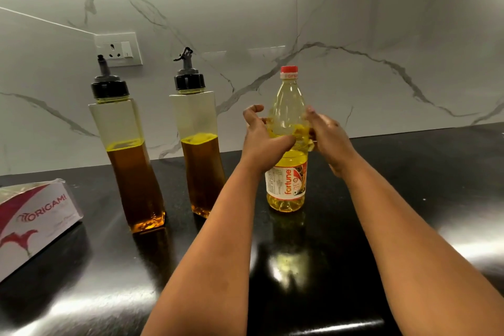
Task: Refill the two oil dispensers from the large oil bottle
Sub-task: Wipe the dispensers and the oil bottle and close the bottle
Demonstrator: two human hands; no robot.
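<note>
The large oil bottle [287, 185] stands upright on the black countertop [425, 177], its red cap [289, 69] on and pale yellow oil inside. My left hand [261, 142] grips its middle from the left, thumb across the front. My right hand [330, 136] holds the same height from the right, fingers wrapped behind the bottle. To the left stand two tall clear oil dispensers with black pour-spout caps, the left dispenser [128, 166] and the right dispenser [200, 161]. Each is roughly half full of amber oil.
A white and red tissue box [32, 221] lies at the left edge of the counter. A marble backsplash with a wall socket [118, 49] rises behind the dispensers. The glossy counter stretches toward me and off to the right.
</note>
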